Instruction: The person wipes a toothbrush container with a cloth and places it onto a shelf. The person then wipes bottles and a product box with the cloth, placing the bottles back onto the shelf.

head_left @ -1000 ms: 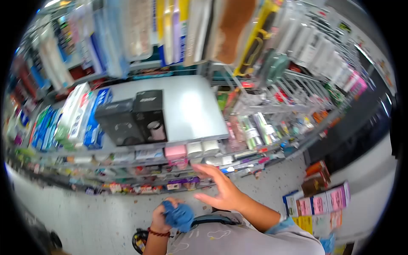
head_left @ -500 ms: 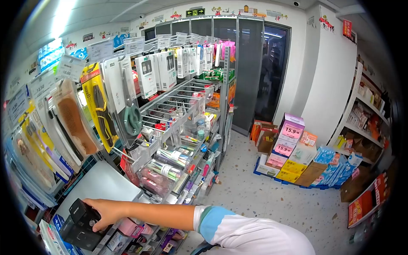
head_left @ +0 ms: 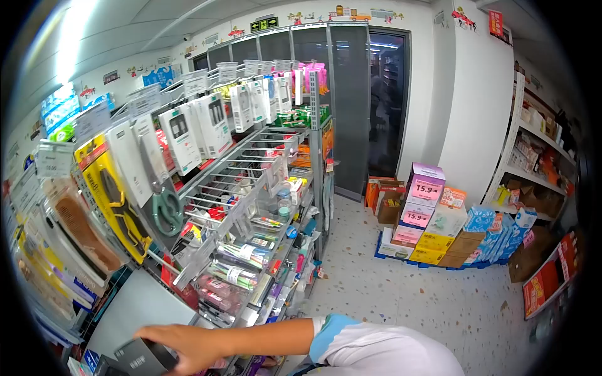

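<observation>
At the lower left, my right hand (head_left: 182, 344) is closed on a small black box (head_left: 143, 355) with pale lettering. The fingers lie over its top edge and the thumb is mostly hidden. Another dark box (head_left: 108, 366) shows just below it, cut by the dark frame edge; I cannot tell whether the two touch. Behind the hand is a bare pale shelf panel (head_left: 141, 304). My left hand is out of view.
Packaged combs (head_left: 84, 229), yellow-carded pliers (head_left: 113, 197) and scissors (head_left: 166, 210) hang at the left. Below the wire rack (head_left: 232, 164) are shelves of small packaged goods. Stacked cartons (head_left: 423, 188) stand on a blue pallet (head_left: 401, 257) on the speckled floor.
My right hand has moved down and right in view with the black box, which is now turned and apart from its earlier place on the dark box. The view has shifted too.
</observation>
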### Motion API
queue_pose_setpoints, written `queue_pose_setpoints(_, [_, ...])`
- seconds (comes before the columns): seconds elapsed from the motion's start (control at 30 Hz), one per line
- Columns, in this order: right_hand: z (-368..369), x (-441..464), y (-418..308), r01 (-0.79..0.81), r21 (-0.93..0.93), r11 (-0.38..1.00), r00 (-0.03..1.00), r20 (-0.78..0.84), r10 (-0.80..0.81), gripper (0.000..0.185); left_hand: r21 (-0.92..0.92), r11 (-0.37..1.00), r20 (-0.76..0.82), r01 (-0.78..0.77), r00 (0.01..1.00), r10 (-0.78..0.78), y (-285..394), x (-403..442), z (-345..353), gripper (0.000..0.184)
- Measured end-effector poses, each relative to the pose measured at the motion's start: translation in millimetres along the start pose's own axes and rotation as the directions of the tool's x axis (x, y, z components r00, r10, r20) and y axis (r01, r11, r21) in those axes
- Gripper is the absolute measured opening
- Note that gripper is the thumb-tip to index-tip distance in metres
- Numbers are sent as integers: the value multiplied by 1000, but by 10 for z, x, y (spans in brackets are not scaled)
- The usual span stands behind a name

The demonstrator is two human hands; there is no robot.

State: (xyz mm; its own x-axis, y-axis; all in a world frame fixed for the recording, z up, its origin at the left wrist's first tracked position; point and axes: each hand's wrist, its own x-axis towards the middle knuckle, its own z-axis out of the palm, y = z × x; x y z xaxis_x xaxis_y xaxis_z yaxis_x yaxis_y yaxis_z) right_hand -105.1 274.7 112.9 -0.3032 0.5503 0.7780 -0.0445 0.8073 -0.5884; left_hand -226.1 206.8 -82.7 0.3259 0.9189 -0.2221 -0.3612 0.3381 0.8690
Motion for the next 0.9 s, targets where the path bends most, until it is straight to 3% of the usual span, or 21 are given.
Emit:
queue_pose_setpoints(0.03, [-114, -63, -156, -21, -189, 982, 988, 144, 49, 71, 8, 1000, 4, 0, 1000, 0, -3, 24, 25, 30])
queue_pose_setpoints(0.1, [-114, -351, -16, 89, -161, 983, 996, 25, -86, 77, 16, 1000, 14, -3, 1000, 3, -1, 59, 78, 31])
queue_pose_setpoints(0.17, [-162, -522, -191, -122, 215, 969, 991, 89, 105, 77, 24, 1000, 18, -6, 1000, 5, 6, 90, 116, 31])
queue_pose_setpoints(0.2, [-235, -693, -216, -191, 29, 981, 977, 99, 187, 78, 27, 1000, 22, -7, 1000, 6, 3, 108, 138, 31])
queue_pose_setpoints(0.23, [-259, -837, -187, -344, 25, 939, 928, 164, 336, 79, 31, 999, 24, -7, 1000, 7, -5, 122, 142, 31])
queue_pose_setpoints(0.3, [-68, -1232, 134, -150, -156, 976, 985, -108, 134, 75, 32, 999, 27, -11, 1000, 10, -12, 154, 166, 31])
queue_pose_setpoints(0.33, [-122, -1300, 160, -156, -153, 976, 984, -115, 140, 75, 35, 999, 28, -12, 1000, 11, -14, 166, 178, 31])
queue_pose_setpoints(0.4, [-182, -1472, 137, -510, 25, 860, 856, 109, 505, 74, 44, 999, 29, -9, 1000, 8, -20, 185, 194, 31])
queue_pose_setpoints(0.5, [-200, -1649, 111, -513, -34, 858, 852, 102, 513, 72, 54, 999, 39, -6, 999, 4, -19, 230, 246, 32])
queue_pose_setpoints(0.53, [-192, -1626, 41, -385, 76, 920, 921, -22, 388, 72, 57, 998, 40, -7, 999, 4, -26, 246, 256, 32])
queue_pose_setpoints(0.57, [-231, -1683, 46, -389, 78, 918, 919, -31, 392, 72, 60, 998, 43, -7, 999, 4, -29, 263, 277, 32])
queue_pose_setpoints(0.63, [-273, -1779, 1, -604, 32, 796, 796, -9, 605, 72, 66, 998, 52, -4, 999, 1, -31, 286, 305, 32])
queue_pose_setpoints(0.67, [-296, -1811, -33, -608, 39, 793, 793, -15, 609, 72, 65, 998, 50, -6, 999, 3, -31, 295, 314, 32])
queue_pose_setpoints(0.73, [-437, -1713, -226, -795, -69, 602, 592, 124, 796, 73, 72, 997, 50, -3, 999, 0, -17, 303, 335, 33])
queue_pose_setpoints(0.83, [-470, -1703, -385, -802, -168, 574, 579, 19, 815, 72, 83, 997, 50, -4, 999, 0, -14, 329, 384, 33])
queue_pose_setpoints(0.9, [-463, -1736, -362, -793, -149, 590, 591, 47, 806, 69, 80, 997, 49, -14, 999, 10, -10, 360, 405, 33])
